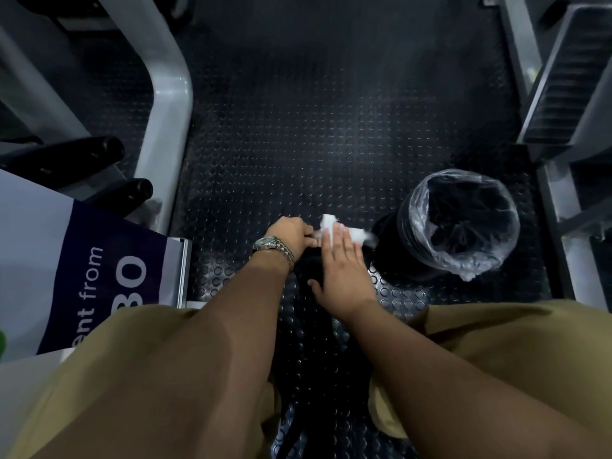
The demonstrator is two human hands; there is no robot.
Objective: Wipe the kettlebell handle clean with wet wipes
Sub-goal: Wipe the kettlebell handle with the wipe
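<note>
While left hand (290, 236) pinches wipe (332, 222), right hand (344, 265) lies flat on it (lined bin (418, 207) beside).

Only one readable item: standing banner (99, 226), left of floor mat.
- Dark-blue panel, white lettering, runs bottom-to-top as seen from here.
- Small line: "...ent from", start of word hidden behind person's leg.
- Larger bold line beside it: "BO" or "80", can't tell which; rest cut off same way.
- Wristwatch (270, 242): dial too small to read.
</note>
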